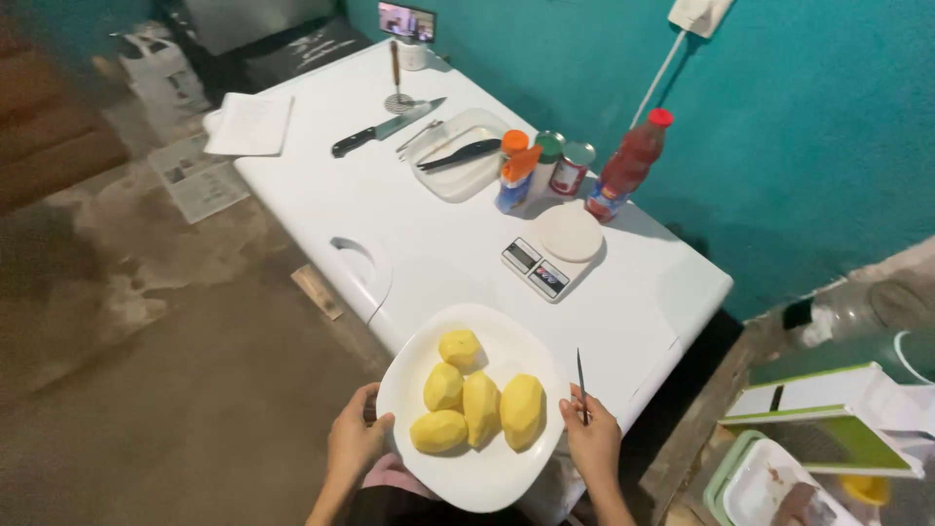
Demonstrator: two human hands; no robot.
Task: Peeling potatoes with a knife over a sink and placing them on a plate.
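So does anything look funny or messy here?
A little. The right hand grips a small knife pointing up while also holding the white plate of peeled potatoes; the left hand holds the other side. Newspaper lies on the dirty floor. Nothing looks spilled.

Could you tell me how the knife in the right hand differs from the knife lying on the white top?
The held knife is thin and small, upright in the right hand; the table knife is broader, longer, flat, untouched, with a black handle. Both have pointed metal blades.
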